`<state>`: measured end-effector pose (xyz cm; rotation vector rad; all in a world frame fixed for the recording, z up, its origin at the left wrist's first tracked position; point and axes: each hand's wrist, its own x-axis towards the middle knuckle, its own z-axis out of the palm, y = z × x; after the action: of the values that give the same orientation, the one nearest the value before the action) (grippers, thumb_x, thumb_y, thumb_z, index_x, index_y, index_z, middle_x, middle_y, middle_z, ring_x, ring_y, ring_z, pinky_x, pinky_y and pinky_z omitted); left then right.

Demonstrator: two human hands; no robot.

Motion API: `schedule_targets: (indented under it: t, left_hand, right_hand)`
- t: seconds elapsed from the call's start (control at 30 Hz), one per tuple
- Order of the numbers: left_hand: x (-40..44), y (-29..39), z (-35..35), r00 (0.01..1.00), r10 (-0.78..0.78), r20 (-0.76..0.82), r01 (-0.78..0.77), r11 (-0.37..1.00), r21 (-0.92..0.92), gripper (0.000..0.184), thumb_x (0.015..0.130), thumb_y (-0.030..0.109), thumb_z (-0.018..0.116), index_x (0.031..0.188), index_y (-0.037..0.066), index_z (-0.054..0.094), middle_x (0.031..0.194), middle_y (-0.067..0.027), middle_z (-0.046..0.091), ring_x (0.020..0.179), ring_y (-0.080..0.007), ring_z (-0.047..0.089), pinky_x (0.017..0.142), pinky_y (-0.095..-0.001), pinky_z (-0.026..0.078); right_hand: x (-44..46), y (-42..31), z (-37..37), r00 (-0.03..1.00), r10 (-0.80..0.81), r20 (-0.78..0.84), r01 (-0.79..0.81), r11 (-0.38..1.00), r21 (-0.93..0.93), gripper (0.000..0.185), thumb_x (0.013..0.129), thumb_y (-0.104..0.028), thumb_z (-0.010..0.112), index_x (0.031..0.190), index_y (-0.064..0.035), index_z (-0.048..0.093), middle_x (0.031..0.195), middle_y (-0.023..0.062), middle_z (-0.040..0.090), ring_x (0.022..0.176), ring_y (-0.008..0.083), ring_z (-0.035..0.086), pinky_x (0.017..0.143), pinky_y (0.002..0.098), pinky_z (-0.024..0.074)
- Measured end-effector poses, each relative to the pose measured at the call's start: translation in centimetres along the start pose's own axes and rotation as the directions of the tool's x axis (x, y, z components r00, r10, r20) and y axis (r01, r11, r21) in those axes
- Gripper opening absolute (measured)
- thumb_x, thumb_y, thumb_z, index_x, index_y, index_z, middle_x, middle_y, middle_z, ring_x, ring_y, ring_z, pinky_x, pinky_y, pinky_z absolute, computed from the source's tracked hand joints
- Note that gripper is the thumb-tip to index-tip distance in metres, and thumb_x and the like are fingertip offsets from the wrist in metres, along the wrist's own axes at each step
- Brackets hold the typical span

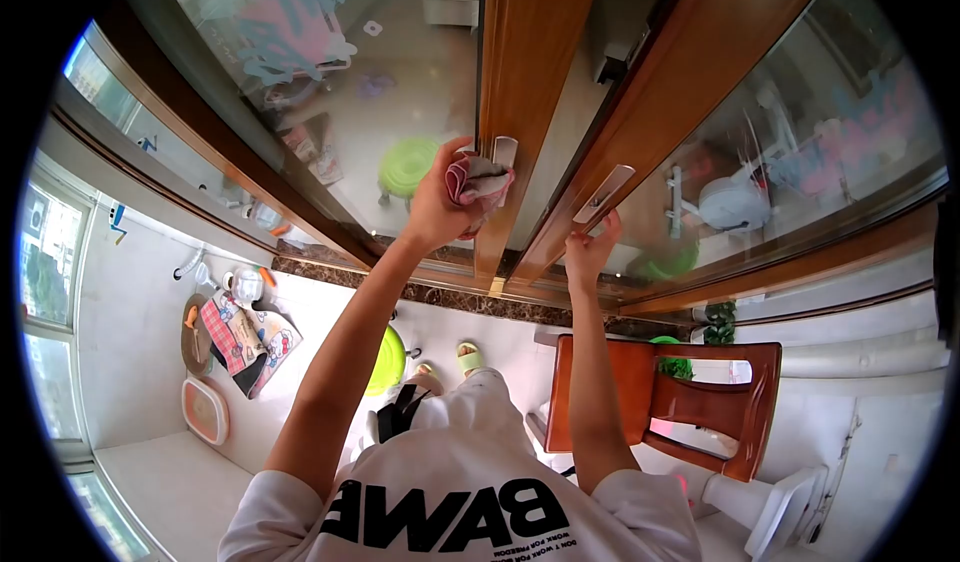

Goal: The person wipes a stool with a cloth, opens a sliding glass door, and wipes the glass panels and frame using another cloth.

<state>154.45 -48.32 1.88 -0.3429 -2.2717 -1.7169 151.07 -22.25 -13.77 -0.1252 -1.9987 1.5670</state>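
Your left hand has its fingers closed around a bunched pink cloth, held at the left door frame just beside the left handle. The step in hand looks like working the cloth along that edge; whether it presses on wood or glass, you cannot tell from here. Your right hand has its fingers half curled at the near end of the right handle, with no cloth; whether they grip the frame is unclear. Any shift from here calls for a snug hold on the cloth and fingers clear of the gap between the doors. A chair sits near, to the right.
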Motion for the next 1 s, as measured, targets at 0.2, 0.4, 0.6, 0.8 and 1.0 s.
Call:
schedule_targets:
  t: [0.2, 0.4, 0.6, 0.8, 1.0]
  left_hand:
    - [0.1, -0.6, 1.4, 0.998, -0.036, 0.044, 0.039, 0.998, -0.056, 0.072, 0.075, 0.003, 0.071, 0.143, 0.003, 0.045, 0.124, -0.0131, 0.066, 0.113, -0.0217, 0.065, 0.100, -0.0325, 0.049]
    - [0.6, 0.4, 2.9, 0.994, -0.052, 0.094, 0.065, 0.988, -0.138, 0.068, 0.077, 0.003, 0.069, 0.142, 0.001, 0.048, 0.117, -0.0103, 0.070, 0.107, -0.0165, 0.065, 0.097, -0.0296, 0.049]
    - [1.1, 0.4, 3.7, 0.986, -0.106, 0.128, 0.121, 0.986, -0.114, 0.062, 0.079, 0.002, 0.067, 0.139, -0.001, 0.052, 0.112, -0.0087, 0.071, 0.097, -0.0115, 0.065, 0.089, -0.0269, 0.052]
    - [1.5, 0.2, 3.0, 0.988, -0.056, 0.144, 0.075, 0.988, -0.132, 0.057, 0.079, 0.001, 0.066, 0.136, -0.001, 0.056, 0.112, -0.0080, 0.071, 0.094, -0.0105, 0.064, 0.085, -0.0278, 0.053]
    - [1.3, 0.4, 3.6, 0.984, -0.100, 0.151, 0.124, 0.979, -0.162, 0.052, 0.078, 0.002, 0.070, 0.129, 0.003, 0.063, 0.124, -0.0110, 0.068, 0.108, -0.0156, 0.064, 0.098, -0.0296, 0.048]
  right_hand:
    - [0.5, 0.0, -0.9, 0.994, 0.075, 0.079, -0.078, 0.996, 0.037, 0.072, 0.074, 0.010, 0.052, 0.143, -0.0017, 0.037, 0.137, 0.0194, 0.040, 0.130, 0.0310, 0.042, 0.077, 0.0268, 0.0524]
    - [0.8, -1.5, -1.6, 0.986, 0.154, 0.066, -0.160, 0.983, 0.089, 0.067, 0.076, 0.010, 0.058, 0.139, -0.0041, 0.039, 0.132, 0.0179, 0.045, 0.098, 0.0190, 0.058, 0.074, 0.0263, 0.0502]
    - [1.5, -1.7, -2.0, 0.976, 0.208, 0.066, -0.213, 0.974, 0.081, 0.066, 0.074, 0.009, 0.060, 0.135, -0.0044, 0.040, 0.126, 0.0194, 0.048, 0.078, 0.0152, 0.057, 0.070, 0.0265, 0.0492]
    - [1.6, -2.1, -1.8, 0.981, 0.191, 0.041, -0.193, 0.979, 0.069, 0.063, 0.075, 0.009, 0.063, 0.131, -0.0053, 0.040, 0.123, 0.0176, 0.047, 0.072, 0.0135, 0.055, 0.067, 0.0252, 0.0471]
    - [1.5, -3.4, -1.0, 0.986, 0.163, 0.028, -0.164, 0.984, 0.066, 0.062, 0.076, 0.009, 0.063, 0.131, -0.0055, 0.039, 0.123, 0.0164, 0.046, 0.073, 0.0127, 0.055, 0.067, 0.0250, 0.0468]
